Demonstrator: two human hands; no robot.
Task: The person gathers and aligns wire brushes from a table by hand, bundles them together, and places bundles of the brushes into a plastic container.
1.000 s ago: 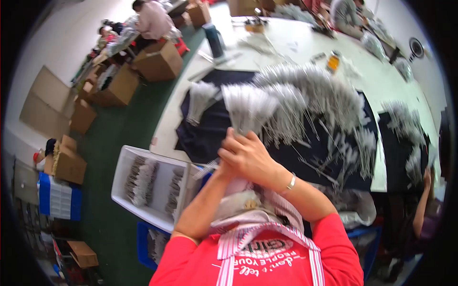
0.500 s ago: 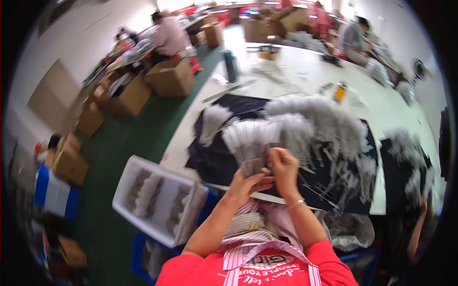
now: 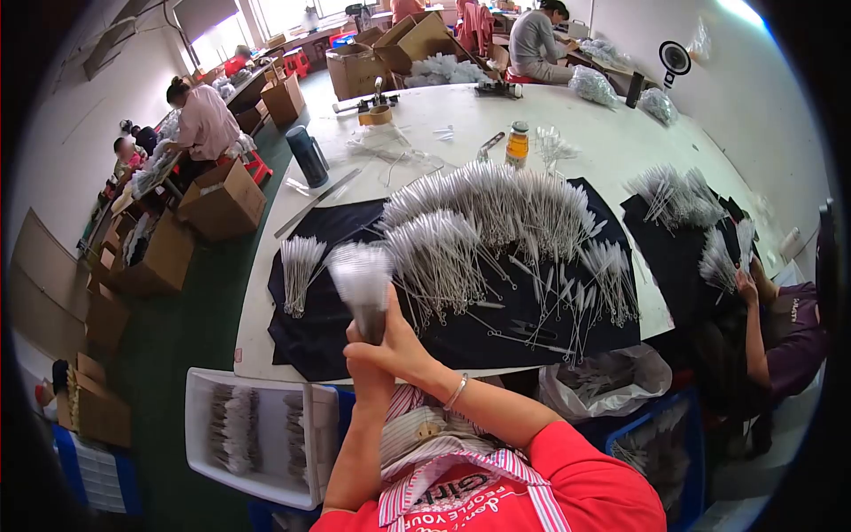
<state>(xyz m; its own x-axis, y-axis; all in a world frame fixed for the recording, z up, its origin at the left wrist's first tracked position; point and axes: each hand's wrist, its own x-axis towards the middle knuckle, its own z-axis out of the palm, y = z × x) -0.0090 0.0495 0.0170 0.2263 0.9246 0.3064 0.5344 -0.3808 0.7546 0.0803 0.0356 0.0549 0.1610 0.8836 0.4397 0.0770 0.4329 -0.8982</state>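
Note:
A bundle of straw brushes [image 3: 358,270] stands upright in my grip, white bristles up and blurred by motion, over the near left part of the dark cloth. Wrapped round its lower end is my right hand [image 3: 401,344], closed, with a bracelet at the wrist. My left hand [image 3: 368,362] is closed on the bottom of the same bundle, its fingers partly hidden behind the right. Just left of the bundle lies a small group of brushes [image 3: 303,266]. Beyond it spreads a large pile of brushes [image 3: 487,199], their looped wire ends toward me.
Scissors [image 3: 534,331] lie among loose brushes on the dark cloth [image 3: 332,346]. A white bin [image 3: 312,443] holding brushes stands below left; a plastic bag [image 3: 651,368] hangs right. A bottle [image 3: 517,144] and flask [image 3: 307,155] stand farther back. Another person's hand [image 3: 747,288] holds brushes at right.
My view has swung to the right. My hands have closed together round the bundle, my right hand now wrapping its lower end, where before its fingers pinched beside it.

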